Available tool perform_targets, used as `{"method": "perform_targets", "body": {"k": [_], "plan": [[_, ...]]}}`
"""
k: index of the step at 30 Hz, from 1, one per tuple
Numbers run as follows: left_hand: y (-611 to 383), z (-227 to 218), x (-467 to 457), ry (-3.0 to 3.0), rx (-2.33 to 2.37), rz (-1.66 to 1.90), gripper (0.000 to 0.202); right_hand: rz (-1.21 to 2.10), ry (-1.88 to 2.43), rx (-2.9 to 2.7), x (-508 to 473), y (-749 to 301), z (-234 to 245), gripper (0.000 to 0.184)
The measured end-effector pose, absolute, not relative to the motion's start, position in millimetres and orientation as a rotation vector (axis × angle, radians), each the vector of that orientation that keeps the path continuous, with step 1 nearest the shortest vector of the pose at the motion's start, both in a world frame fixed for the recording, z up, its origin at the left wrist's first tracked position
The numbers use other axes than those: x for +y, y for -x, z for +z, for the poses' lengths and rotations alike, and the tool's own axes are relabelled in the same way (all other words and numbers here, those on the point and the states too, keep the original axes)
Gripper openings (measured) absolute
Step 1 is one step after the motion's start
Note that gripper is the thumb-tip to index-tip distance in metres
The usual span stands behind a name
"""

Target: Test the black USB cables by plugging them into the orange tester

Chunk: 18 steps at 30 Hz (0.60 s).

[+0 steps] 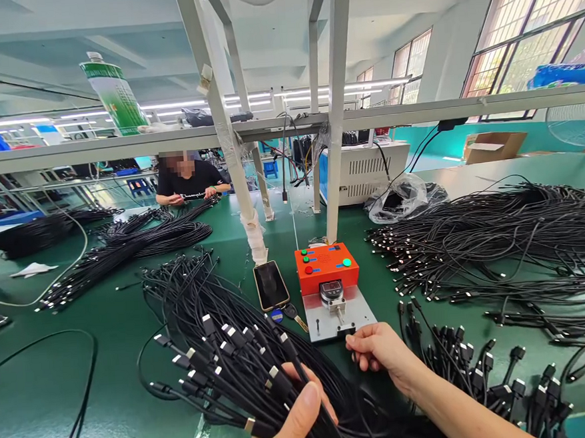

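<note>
My left hand [296, 412] is closed around a thick bunch of black USB cables [222, 364], their metal-tipped plugs fanned out toward the upper left. At the front edge of a small test fixture, my right hand [376, 350] pinches the plug end of a single cable [356, 381]. The fixture has an orange box [327, 270] with green and red buttons, one of them lit green. Below it a round digital gauge [331, 291] sits on a metal plate [317, 321]. Whether the pinched plug is seated in the fixture cannot be made out.
More black cables [494, 231] lie in heaps at the right, with another cable pile [138, 243] at the far left. A phone [271, 285] and keys [295, 315] are beside the fixture. White frame posts [337, 109] rise behind it. A co-worker [189, 179] sits across the table.
</note>
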State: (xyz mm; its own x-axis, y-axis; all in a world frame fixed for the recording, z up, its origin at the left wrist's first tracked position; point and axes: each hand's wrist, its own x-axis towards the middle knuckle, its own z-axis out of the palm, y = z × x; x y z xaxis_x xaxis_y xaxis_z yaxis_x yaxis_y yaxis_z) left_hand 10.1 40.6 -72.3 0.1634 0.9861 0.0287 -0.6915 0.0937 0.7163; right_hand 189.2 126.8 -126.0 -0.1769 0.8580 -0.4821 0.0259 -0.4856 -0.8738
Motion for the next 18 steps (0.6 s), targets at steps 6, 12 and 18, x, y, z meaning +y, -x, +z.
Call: {"method": "perform_targets", "body": {"k": [6,12,18], "plan": [[-8.1,-73.8,40.2,-0.700,0.519,1.315,0.004,1.740,1.459,-1.055,127.4,-189.5,-124.8,0.027],[-7.4,-71.4,40.6,-0.696,0.485,1.298,0.011,1.752,1.454,-1.042,127.8,-189.8,-128.4,0.028],[-7.3,-68.1,42.8,-0.697,0.444,1.283,0.014,1.753,1.458,-1.051,127.0,-189.2,-123.9,0.027]]}}
